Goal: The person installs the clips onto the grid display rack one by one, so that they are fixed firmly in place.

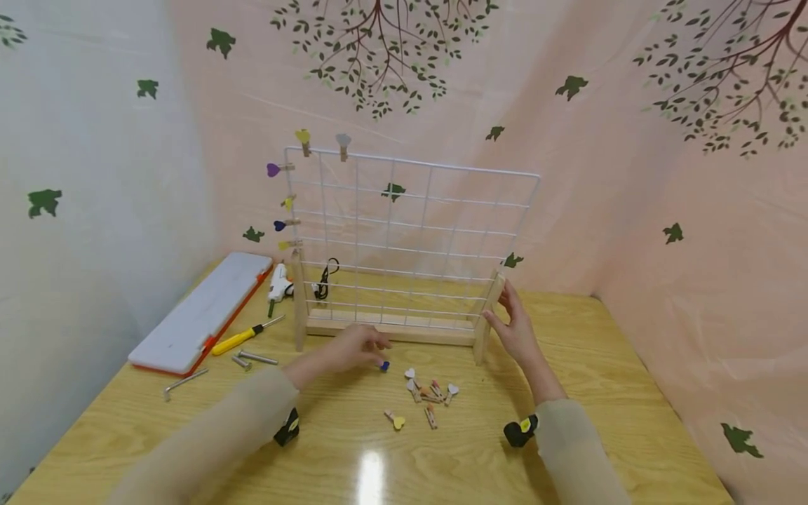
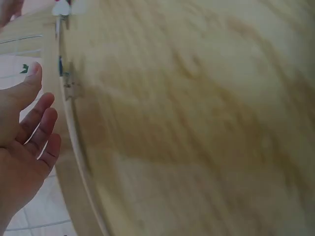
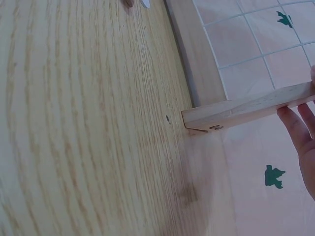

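Observation:
A white wire grid (image 1: 410,210) stands upright in a wooden stand (image 1: 391,331). My right hand (image 1: 519,330) grips the stand's right post (image 3: 246,110), thumb and fingers on either side of it. In front of the base, my left hand (image 1: 353,348) hovers low with its fingers loosely bent. The left wrist view shows nothing between that thumb and those fingers. Just beyond its fingertips is a small clothespin with a blue heart (image 1: 384,365). Heart clothespins are clipped along the grid's left side and top, including a purple one (image 1: 273,170) and a silver one (image 1: 343,140).
Several loose clothespins (image 1: 431,395) lie in front of the stand, a yellow-heart one (image 1: 396,421) nearer. At left are a white case (image 1: 208,308), a glue gun (image 1: 278,284), a yellow screwdriver (image 1: 240,339), bolts (image 1: 257,357) and a hex key (image 1: 185,382). A patterned cloth hangs behind.

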{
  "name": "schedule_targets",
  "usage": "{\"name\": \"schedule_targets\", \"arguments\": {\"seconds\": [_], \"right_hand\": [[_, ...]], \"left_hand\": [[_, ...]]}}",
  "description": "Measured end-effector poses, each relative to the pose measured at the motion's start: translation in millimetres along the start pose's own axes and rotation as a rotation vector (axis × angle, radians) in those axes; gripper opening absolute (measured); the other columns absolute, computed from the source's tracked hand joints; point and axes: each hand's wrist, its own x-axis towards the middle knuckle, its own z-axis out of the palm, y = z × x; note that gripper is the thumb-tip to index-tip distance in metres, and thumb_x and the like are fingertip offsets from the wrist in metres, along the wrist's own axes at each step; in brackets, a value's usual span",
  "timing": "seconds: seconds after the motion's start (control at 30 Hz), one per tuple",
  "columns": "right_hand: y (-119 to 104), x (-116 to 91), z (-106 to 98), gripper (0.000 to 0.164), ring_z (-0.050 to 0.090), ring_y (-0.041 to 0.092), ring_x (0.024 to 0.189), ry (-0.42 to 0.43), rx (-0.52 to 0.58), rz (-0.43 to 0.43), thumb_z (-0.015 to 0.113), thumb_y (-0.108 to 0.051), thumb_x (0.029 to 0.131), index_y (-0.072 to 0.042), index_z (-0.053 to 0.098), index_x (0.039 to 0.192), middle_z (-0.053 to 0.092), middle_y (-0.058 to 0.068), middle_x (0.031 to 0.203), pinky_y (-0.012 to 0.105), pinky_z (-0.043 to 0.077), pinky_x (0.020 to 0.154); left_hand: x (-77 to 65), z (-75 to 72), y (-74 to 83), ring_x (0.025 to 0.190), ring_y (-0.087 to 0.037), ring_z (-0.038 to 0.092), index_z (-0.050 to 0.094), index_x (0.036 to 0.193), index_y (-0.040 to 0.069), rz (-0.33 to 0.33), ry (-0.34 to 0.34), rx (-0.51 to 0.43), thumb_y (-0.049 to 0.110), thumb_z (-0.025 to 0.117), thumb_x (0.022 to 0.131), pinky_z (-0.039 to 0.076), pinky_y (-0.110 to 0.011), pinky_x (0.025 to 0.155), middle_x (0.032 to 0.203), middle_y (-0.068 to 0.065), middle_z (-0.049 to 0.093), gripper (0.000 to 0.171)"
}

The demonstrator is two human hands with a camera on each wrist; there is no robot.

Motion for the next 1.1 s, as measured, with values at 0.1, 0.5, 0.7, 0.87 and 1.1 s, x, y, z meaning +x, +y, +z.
{"name": "schedule_targets", "arguments": {"seconds": [0.1,0.5,0.7,0.87,1.1], "right_hand": [[-1,1,1,0.069,0.038,0.042,0.119,0.001,0.006,0.004,0.058,0.002,0.083,-0.006,0.021,0.141,0.039,0.027,0.127,0.052,0.022,0.103],[-1,3,4,0.069,0.038,0.041,0.118,0.004,0.016,0.013,0.059,0.002,0.083,-0.004,0.021,0.141,0.039,0.028,0.128,0.052,0.023,0.103],[-1,2,4,0.069,0.036,0.042,0.120,-0.010,0.016,0.030,0.058,0.001,0.084,-0.005,0.020,0.141,0.038,0.027,0.129,0.054,0.025,0.101],[0,1,5,0.069,0.034,0.042,0.121,-0.021,0.022,0.047,0.057,0.000,0.084,-0.006,0.019,0.141,0.036,0.027,0.130,0.055,0.023,0.101],[-1,2,3,0.069,0.034,0.042,0.121,-0.018,0.004,0.056,0.057,-0.001,0.085,-0.007,0.019,0.142,0.036,0.027,0.131,0.055,0.021,0.103]], "left_hand": [[2.2,5.3,-4.2,0.077,-0.010,0.056,0.066,0.102,0.007,0.039,-0.036,0.040,0.019,0.067,0.079,0.047,-0.022,0.068,0.088,-0.001,0.062,0.026],[3.5,8.8,-0.5,0.065,-0.002,0.051,0.065,0.078,0.012,0.056,-0.053,0.054,0.015,0.069,0.076,0.044,-0.017,0.059,0.074,0.006,0.060,0.005],[6.8,-20.7,22.8,0.063,-0.004,0.051,0.063,0.075,0.018,0.044,-0.003,0.037,0.015,0.067,0.080,0.044,-0.020,0.055,0.070,0.011,0.057,0.007],[7.8,-64.1,52.7,0.066,-0.008,0.053,0.063,0.084,0.022,0.048,0.080,-0.050,0.023,0.062,0.084,0.045,-0.024,0.055,0.074,0.010,0.059,0.001],[12.0,-140.8,106.5,0.065,-0.007,0.054,0.067,0.085,0.017,0.164,0.349,0.015,0.024,0.064,0.082,0.045,-0.023,0.056,0.075,0.007,0.062,0.009]]}}
